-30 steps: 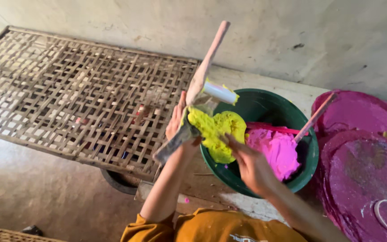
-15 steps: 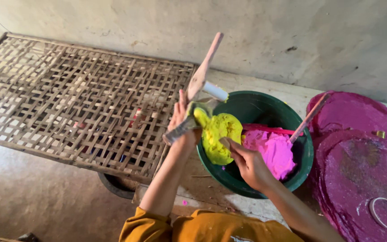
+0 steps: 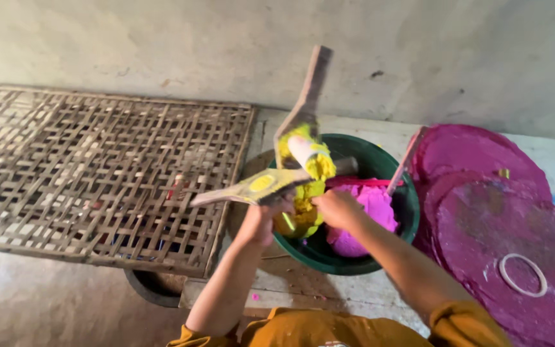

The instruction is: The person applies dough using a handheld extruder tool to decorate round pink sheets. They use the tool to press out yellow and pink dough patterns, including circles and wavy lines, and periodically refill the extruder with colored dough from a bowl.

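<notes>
My left hand (image 3: 261,218) grips a wooden press tool (image 3: 276,172) with two flat arms, smeared yellow, held over the left rim of a green bowl (image 3: 412,212). A white roller-like piece (image 3: 309,156) sits at the tool's hinge. My right hand (image 3: 336,207) is closed on a lump of yellow dough (image 3: 303,212) just under the tool. Pink dough (image 3: 374,209) lies in the bowl beside it. A pinkish stick (image 3: 405,160) leans on the bowl's right rim.
A woven bamboo rack (image 3: 97,173) lies to the left. Round pink-stained mats (image 3: 502,225) are stacked on the right, with a white ring (image 3: 522,275) on top. A dark basin (image 3: 155,289) sits under the rack's corner. A grey wall (image 3: 226,45) stands behind.
The press tool's lower arm has swung out flatter to the left. My right hand has moved up under the tool with the yellow dough, which now looks bunched instead of spread flat.
</notes>
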